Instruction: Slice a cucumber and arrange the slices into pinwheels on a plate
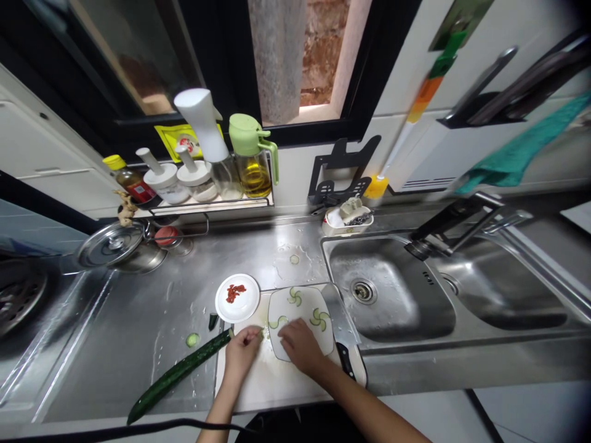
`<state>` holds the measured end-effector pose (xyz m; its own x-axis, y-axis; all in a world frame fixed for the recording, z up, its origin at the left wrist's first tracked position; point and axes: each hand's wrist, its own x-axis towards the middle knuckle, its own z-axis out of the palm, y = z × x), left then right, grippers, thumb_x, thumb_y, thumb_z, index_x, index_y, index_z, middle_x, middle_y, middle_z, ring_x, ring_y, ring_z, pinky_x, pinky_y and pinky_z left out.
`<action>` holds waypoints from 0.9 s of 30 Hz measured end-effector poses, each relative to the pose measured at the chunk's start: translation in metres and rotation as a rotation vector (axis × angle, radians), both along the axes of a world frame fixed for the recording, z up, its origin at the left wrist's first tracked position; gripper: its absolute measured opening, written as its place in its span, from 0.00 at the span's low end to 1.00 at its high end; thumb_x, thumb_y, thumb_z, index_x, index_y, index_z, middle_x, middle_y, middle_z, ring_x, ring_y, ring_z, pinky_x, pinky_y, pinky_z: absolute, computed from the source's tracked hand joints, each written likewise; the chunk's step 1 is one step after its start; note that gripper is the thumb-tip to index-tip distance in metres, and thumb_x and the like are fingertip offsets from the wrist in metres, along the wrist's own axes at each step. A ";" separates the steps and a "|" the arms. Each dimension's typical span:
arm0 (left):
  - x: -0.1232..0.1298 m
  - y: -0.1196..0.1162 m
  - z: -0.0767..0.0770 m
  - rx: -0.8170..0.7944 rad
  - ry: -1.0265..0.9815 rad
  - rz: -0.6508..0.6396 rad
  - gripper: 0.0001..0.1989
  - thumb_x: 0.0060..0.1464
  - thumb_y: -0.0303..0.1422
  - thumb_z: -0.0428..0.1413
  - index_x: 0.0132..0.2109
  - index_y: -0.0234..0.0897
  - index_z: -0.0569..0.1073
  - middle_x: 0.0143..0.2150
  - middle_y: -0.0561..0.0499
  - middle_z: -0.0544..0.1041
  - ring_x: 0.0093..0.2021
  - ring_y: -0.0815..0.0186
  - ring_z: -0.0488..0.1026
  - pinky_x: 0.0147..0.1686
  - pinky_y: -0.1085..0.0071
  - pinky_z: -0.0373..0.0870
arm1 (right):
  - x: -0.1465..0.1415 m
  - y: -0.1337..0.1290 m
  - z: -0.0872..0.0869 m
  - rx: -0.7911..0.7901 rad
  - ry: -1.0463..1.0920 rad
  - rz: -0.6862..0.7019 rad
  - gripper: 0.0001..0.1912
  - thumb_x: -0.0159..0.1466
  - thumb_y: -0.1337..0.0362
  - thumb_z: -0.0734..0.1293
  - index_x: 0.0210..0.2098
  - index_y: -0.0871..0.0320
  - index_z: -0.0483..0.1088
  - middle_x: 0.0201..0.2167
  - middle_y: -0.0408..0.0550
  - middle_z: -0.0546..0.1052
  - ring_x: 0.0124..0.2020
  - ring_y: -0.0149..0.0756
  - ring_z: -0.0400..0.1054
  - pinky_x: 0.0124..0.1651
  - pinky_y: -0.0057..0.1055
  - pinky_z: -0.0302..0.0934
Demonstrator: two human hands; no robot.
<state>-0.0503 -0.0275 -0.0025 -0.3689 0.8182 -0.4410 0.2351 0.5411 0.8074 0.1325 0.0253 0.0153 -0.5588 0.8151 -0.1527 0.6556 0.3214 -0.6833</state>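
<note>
My left hand (243,351) is over the cutting board (258,387), its fingers pinched beside small green pieces. My right hand (299,344) rests over the lower left of a square white plate (302,307), fingers curled down; what is under the fingertips is hidden. On the plate, curved cucumber slices (319,319) form pinwheel shapes. A cleaver (340,317) lies at the plate's right. A round white plate (223,307) holds small red pieces (235,292). The long cucumber (178,372) lies left of my left hand.
A double steel sink (392,307) with a black faucet (443,227) is on the right. At the back left, a shelf (217,206) holds an oil bottle (253,160) and seasoning jars. A lidded pot (141,255) stands left. One cucumber slice (192,339) lies on the counter.
</note>
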 end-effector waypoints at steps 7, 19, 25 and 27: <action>0.006 0.003 0.016 -0.020 -0.385 0.003 0.15 0.39 0.40 0.61 0.31 0.32 0.76 0.23 0.55 0.72 0.22 0.75 0.62 0.23 0.78 0.55 | -0.018 0.006 -0.003 -0.156 0.234 -0.108 0.08 0.54 0.71 0.63 0.31 0.57 0.72 0.31 0.44 0.76 0.37 0.34 0.66 0.44 0.31 0.55; 0.020 0.006 0.019 -0.187 -0.754 0.143 0.23 0.39 0.49 0.62 0.34 0.33 0.71 0.21 0.59 0.66 0.17 0.81 0.56 0.18 0.81 0.45 | -0.007 0.006 0.017 -0.293 0.306 -0.232 0.06 0.53 0.71 0.62 0.26 0.57 0.70 0.23 0.39 0.71 0.28 0.29 0.64 0.33 0.24 0.56; 0.028 0.012 0.014 -0.212 -0.832 0.255 0.22 0.38 0.45 0.65 0.34 0.31 0.71 0.25 0.52 0.73 0.19 0.79 0.64 0.19 0.82 0.55 | -0.005 0.002 0.021 -0.305 0.360 -0.257 0.04 0.54 0.70 0.62 0.25 0.57 0.68 0.23 0.39 0.70 0.28 0.30 0.64 0.33 0.25 0.56; 0.029 0.014 0.013 -0.202 -0.865 0.271 0.22 0.34 0.41 0.68 0.33 0.31 0.71 0.23 0.54 0.72 0.19 0.80 0.64 0.19 0.83 0.55 | -0.004 -0.001 0.019 -0.317 0.371 -0.277 0.04 0.54 0.69 0.62 0.24 0.57 0.68 0.23 0.40 0.71 0.28 0.30 0.64 0.33 0.26 0.57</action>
